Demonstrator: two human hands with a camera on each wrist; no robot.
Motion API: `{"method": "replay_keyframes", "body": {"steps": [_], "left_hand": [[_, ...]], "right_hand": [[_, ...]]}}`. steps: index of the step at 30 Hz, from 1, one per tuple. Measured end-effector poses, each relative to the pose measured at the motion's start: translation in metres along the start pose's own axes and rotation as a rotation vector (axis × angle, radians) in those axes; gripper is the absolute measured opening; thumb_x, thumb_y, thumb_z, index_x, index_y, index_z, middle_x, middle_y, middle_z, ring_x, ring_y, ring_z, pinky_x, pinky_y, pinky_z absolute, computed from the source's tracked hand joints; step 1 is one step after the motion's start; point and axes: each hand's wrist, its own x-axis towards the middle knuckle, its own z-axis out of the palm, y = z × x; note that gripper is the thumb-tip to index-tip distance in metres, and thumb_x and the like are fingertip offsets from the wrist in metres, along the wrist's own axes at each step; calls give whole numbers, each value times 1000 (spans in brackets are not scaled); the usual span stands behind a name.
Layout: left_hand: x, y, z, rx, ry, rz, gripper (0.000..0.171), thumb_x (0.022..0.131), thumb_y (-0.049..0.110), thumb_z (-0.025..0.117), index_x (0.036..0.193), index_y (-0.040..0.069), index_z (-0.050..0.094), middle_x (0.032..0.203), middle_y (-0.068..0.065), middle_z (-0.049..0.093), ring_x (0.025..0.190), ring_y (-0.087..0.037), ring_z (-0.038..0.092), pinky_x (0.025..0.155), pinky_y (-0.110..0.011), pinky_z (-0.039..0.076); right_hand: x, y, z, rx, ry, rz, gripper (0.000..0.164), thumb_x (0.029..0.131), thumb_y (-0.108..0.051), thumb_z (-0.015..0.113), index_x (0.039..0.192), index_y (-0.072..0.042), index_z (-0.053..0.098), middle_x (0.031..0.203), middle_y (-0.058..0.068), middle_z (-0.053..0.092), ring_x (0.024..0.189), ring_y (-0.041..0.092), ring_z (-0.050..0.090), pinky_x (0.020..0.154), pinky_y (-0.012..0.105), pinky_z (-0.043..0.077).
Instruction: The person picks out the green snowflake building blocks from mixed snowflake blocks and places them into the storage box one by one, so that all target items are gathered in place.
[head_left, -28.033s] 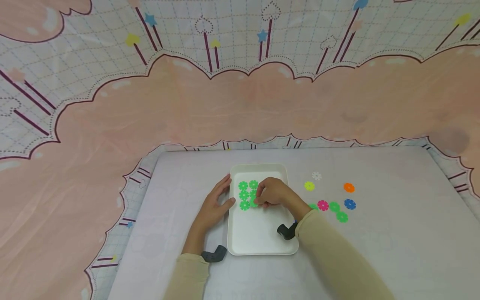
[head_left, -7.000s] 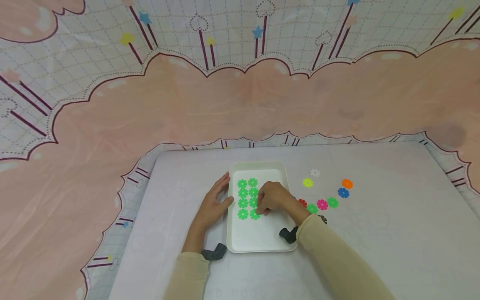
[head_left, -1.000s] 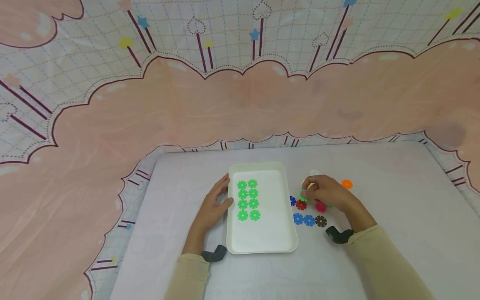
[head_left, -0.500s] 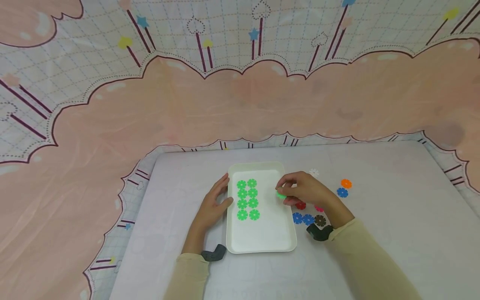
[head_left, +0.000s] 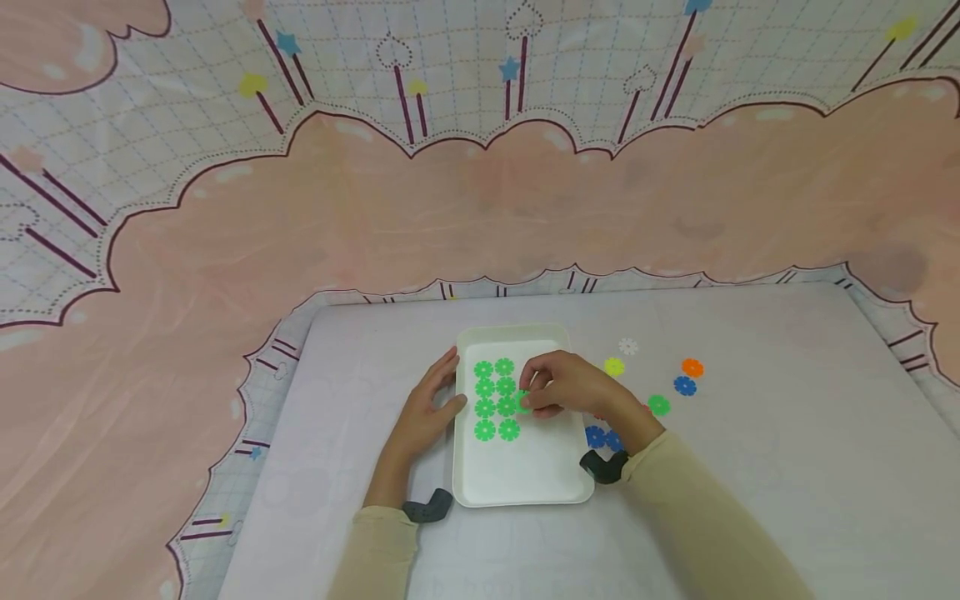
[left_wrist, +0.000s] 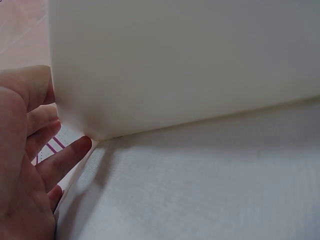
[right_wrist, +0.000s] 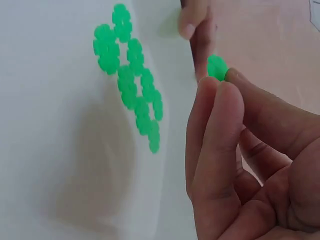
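A white tray (head_left: 517, 475) lies on the table with green interlocking discs (head_left: 495, 397) set in two columns on it. Over the tray, beside the second column, my right hand (head_left: 566, 387) pinches one more green disc. The right wrist view shows this disc (right_wrist: 216, 67) between thumb and fingertips, held above the tray surface. My left hand (head_left: 427, 408) rests at the tray's left side, fingers extended and thumb apart. In the left wrist view, fingers of the left hand (left_wrist: 30, 165) touch the tray's edge (left_wrist: 175, 60).
Right of the tray lie loose discs: a yellow disc (head_left: 614, 367), a white disc (head_left: 628, 346), an orange disc (head_left: 692, 367), a blue disc (head_left: 685, 386), a green disc (head_left: 658, 406) and more blue discs (head_left: 595, 437). My right forearm covers some others.
My right hand has picked up a green disc from the loose discs and carried it left over the tray. Since the oldest frame, the green columns have grown longer. The left hand stays put.
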Motion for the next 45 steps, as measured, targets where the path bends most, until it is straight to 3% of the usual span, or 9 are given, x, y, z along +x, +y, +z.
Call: {"method": "replay_keyframes", "body": {"steps": [11,18,26,45], "left_hand": [[0,-1,0,16,4,-10,63,95,8,67,154,14,46,165,18,32,141,-24,51,126,-55,23],[0,-2,-1,21,2,4,63,95,8,68,154,12,46,165,17,32,141,-25,52,126,-55,24],[0,-4,-1,23,1,29,62,95,9,67,153,11,46,166,14,33,140,-27,53,126,-56,24],[-1,-3,-1,9,-3,40,63,95,9,67,154,11,45,166,13,33,140,-25,52,126,-53,25]], "right_hand": [[15,-7,27,-143,-18,-32,12,88,-11,77,99,-8,76,71,-1,70,64,13,63,66,26,51],[22,-11,39,-224,-31,-37,10,80,-11,84,82,-14,74,61,-1,68,57,12,62,58,24,48],[29,-14,54,-290,-46,-11,12,78,-10,85,75,-17,76,59,-1,67,54,14,65,55,24,51],[36,-12,68,-395,-59,8,18,75,-14,90,67,-17,74,54,-1,67,51,12,65,54,21,46]]}}
